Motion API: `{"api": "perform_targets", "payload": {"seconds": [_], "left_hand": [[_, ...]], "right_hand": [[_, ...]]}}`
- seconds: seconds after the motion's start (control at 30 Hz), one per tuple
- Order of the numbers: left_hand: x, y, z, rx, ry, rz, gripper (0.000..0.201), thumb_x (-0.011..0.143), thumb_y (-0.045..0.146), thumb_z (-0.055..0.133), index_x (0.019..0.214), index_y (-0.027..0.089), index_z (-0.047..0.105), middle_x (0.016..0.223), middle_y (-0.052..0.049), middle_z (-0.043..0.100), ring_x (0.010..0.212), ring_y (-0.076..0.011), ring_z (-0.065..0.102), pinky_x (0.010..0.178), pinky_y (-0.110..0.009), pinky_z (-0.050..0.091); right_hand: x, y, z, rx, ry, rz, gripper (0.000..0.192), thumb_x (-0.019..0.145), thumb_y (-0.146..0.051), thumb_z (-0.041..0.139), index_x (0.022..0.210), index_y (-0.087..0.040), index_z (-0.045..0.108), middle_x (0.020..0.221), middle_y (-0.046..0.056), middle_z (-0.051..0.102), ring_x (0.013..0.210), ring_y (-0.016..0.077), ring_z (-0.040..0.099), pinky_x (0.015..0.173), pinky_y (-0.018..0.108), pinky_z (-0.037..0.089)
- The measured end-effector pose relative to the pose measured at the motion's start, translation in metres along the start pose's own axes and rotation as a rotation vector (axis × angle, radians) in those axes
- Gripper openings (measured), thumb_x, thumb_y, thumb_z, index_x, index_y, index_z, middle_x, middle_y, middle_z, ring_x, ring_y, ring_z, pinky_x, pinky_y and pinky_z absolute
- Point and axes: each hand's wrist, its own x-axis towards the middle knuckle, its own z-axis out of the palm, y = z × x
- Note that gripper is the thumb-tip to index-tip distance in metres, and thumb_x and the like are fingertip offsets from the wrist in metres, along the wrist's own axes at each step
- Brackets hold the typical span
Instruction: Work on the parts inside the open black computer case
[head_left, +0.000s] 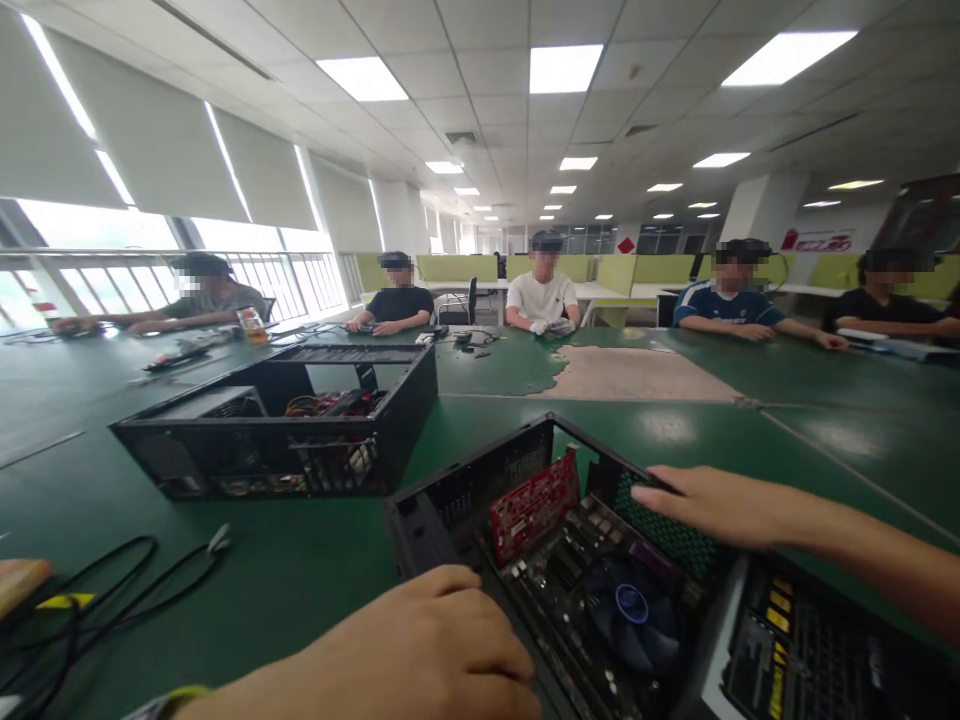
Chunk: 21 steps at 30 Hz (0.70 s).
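On the green table (225,590), an open computer case (570,560) sits at 6 o'clock. The left hand (420,650) rests on its near edge, fingers curled. The right hand (712,505) lies flat on its far wall, fingers straight, holding nothing. Both hands seem to steady it; reaching the red card (534,503) needs one hand free.

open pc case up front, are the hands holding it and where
Both hands rest on the open PC case: left hand on its near-left rim, right hand flat on its far-right edge. No closed grip shows.
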Motion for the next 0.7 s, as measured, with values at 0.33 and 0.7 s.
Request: {"api": "perform_targets", "payload": {"seconds": [0.33,0.7], "left_hand": [[0.066,0.024,0.087,0.131,0.320,-0.118,0.013,0.090,0.029,0.053,0.087,0.021,0.062,0.082,-0.003,0.069,0.076,-0.0163,0.061,0.070,-0.027,0.047],[-0.007,-0.021,0.078,0.794,0.651,-0.029,0.027,0.092,0.033,0.051,0.118,0.031,0.057,0.121,0.002,0.061,0.121,-0.0154,0.049,0.111,-0.032,0.027]], "right_hand": [[0.041,0.007,-0.012,-0.580,0.186,-0.008,0.045,0.094,-0.047,0.026,0.102,-0.018,0.059,0.085,0.015,0.068,0.080,0.0335,0.066,0.064,0.042,0.047],[-0.135,-0.027,0.042,-0.098,0.378,-0.142,0.048,0.085,-0.050,0.043,0.132,-0.040,0.046,0.128,-0.005,0.057,0.113,0.0265,0.057,0.089,0.042,0.054]]}}
